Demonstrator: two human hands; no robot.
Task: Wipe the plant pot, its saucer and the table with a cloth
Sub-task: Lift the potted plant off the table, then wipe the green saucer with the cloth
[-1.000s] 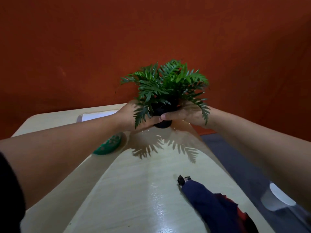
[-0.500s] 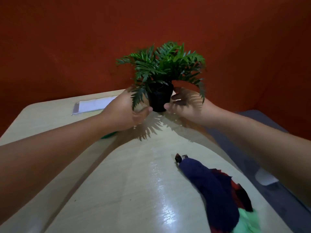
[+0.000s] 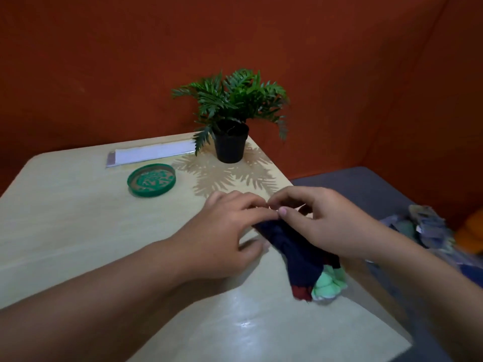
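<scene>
A small black plant pot with green fern leaves stands upright at the table's far right corner. The green saucer lies apart from it, to its left. A dark blue cloth with red and pale green parts lies bunched near the table's right edge. My left hand and my right hand meet over the cloth's far end, fingertips pinching the fabric. The light wooden table carries all of this.
A flat white strip of paper or packaging lies along the table's far edge behind the saucer. An orange wall rises close behind. To the right, beyond the table, a grey surface holds crumpled patterned fabric.
Both hands have let go of the pot, which now stands on the table's far corner. They have come back toward me and taken hold of the cloth.
</scene>
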